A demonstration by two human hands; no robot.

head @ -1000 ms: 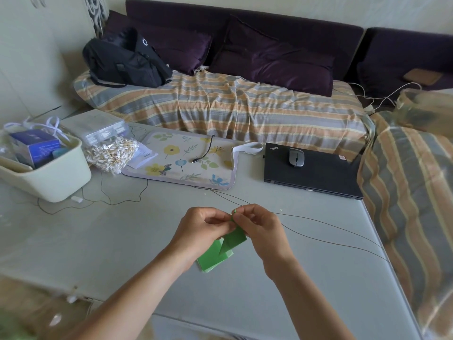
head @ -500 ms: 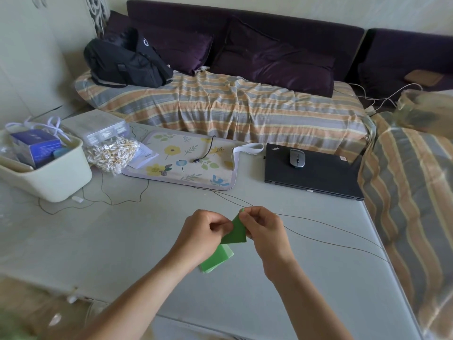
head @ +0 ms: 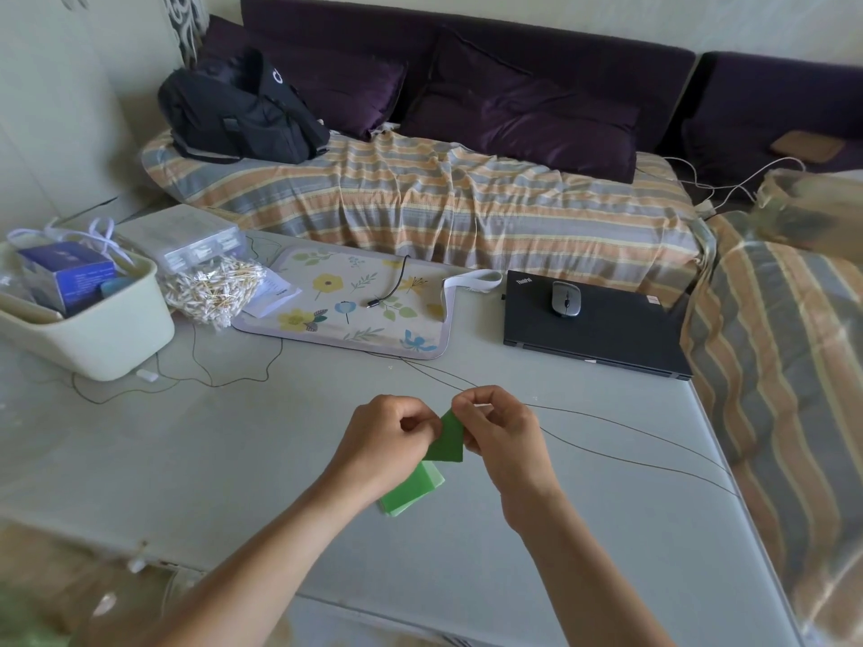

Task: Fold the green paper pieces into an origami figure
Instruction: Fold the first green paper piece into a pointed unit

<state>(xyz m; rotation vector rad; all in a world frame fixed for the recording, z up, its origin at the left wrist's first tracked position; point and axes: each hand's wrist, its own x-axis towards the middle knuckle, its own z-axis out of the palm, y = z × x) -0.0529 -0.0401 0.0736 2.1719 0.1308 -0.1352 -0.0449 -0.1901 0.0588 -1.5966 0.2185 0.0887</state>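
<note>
Both hands pinching piece (head: pixel 447 440): L hand (head: pixel 390 448) at its 9, R hand (head: pixel 502 436) at 3. Stack (head: pixel 413 491) lies at 7, nearer L.

Since a second ago the folded green paper (head: pixel 447 440) has swung upright between the left hand (head: pixel 390 448) and right hand (head: pixel 502 438), no longer overlapping the paper stack (head: pixel 413 490).

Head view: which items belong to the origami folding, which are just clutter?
In the job:
- dark green folded piece, pinched by left hand and right hand
- light green paper stack on the table

Lying about:
- closed black laptop with grey mouse on it
- floral mat
- bag of cotton swabs
- cream bin
</note>
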